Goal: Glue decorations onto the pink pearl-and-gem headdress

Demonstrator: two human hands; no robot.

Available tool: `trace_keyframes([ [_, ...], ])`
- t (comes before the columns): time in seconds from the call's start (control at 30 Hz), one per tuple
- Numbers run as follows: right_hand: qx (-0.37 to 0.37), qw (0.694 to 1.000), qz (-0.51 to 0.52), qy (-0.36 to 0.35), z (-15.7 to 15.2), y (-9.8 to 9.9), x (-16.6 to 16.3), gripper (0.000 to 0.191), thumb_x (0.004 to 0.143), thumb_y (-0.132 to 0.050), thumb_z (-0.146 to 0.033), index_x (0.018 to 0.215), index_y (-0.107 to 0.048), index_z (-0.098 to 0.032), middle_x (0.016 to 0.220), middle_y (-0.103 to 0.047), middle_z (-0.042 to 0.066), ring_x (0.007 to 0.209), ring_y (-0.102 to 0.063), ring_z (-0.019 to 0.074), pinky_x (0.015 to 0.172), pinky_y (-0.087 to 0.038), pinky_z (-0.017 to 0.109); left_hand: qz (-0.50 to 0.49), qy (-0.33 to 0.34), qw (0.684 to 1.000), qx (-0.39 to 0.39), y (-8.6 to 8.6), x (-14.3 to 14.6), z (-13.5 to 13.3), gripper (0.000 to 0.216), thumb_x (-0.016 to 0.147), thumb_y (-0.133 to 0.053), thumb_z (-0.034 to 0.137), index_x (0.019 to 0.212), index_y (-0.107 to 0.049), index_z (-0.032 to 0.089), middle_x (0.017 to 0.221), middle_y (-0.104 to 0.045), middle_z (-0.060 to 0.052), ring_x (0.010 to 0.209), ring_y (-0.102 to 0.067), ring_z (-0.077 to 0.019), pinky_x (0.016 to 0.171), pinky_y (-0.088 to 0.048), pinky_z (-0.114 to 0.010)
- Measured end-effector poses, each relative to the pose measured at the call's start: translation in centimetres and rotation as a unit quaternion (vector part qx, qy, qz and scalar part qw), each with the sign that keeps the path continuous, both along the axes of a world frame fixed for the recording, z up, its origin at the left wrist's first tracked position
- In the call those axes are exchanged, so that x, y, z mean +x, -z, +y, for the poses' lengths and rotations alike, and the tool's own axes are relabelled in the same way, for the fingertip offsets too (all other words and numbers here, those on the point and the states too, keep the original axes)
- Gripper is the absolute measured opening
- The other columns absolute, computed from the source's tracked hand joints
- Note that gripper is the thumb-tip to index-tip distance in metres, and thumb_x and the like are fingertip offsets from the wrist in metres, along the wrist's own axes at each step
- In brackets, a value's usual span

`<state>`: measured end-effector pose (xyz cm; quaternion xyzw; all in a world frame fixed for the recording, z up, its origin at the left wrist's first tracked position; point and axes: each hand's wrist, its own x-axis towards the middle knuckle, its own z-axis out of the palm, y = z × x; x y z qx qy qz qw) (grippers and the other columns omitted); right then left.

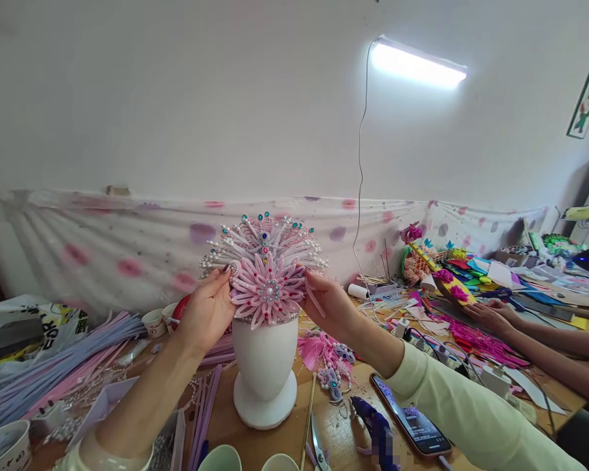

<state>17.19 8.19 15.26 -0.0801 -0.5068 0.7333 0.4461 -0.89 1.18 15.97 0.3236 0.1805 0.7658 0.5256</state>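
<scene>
A pink headdress [269, 291] sits on a white foam head stand [265, 360] in the middle of the head view. It has a large layered flower in front, and a fan of pale stems tipped with pearls and blue-green gems behind. My left hand [203, 307] pinches the flower's left edge, thumb and fingers together. At the opposite edge, my right hand [331, 304] is closed on the headdress, its fingertips partly hidden behind the petals. A thin pale pink strip hangs by the right fingers. Pink tassels with beaded pieces [324, 356] lie right of the stand.
Scissors [318, 445], a glue gun [375, 425] and a phone [412, 418] lie at the front right. Bundled pipe cleaners [78, 360] and paper cups [153, 322] are left. A co-worker's hands [491, 314] hold a yellow piece with magenta flowers at right, beyond power cords.
</scene>
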Motion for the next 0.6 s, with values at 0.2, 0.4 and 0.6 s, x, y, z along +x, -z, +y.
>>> trace_keyframes([
  [0.2,0.009,0.998,-0.06,0.021,0.1,-0.4,1.0,0.012,0.088,-0.058,-0.028,0.084,-0.067,-0.022,0.082,-0.071,0.003,0.087,-0.066,0.0191,0.082,-0.053,0.032,-0.007,-0.007,0.999,-0.051,-0.2,-1.4,-0.7,0.027,0.09,-0.043,0.01,0.096,-0.07,0.014,0.099,-0.076,-0.013,0.099,-0.071,-0.0257,0.089,-0.058,-0.043],
  [0.4,-0.052,0.99,-0.098,0.086,2.0,-0.8,3.0,0.018,0.087,-0.054,-0.019,0.092,-0.071,-0.019,0.091,-0.073,0.004,0.083,-0.067,0.015,0.08,-0.052,0.028,-0.01,-0.046,0.993,-0.104,0.1,-3.9,-1.0,0.031,0.094,-0.038,0.009,0.088,-0.069,0.013,0.091,-0.076,-0.012,0.079,-0.072,-0.0206,0.073,-0.06,-0.035],
  [0.6,-0.062,0.986,-0.134,0.083,2.9,-1.0,3.5,0.018,0.086,-0.055,-0.02,0.092,-0.072,-0.018,0.09,-0.073,0.005,0.083,-0.069,0.0154,0.084,-0.053,0.03,-0.005,-0.062,0.989,-0.132,0.0,-4.0,-0.8,0.029,0.093,-0.04,0.007,0.081,-0.066,0.013,0.091,-0.075,-0.012,0.077,-0.071,-0.0189,0.063,-0.058,-0.03],
])
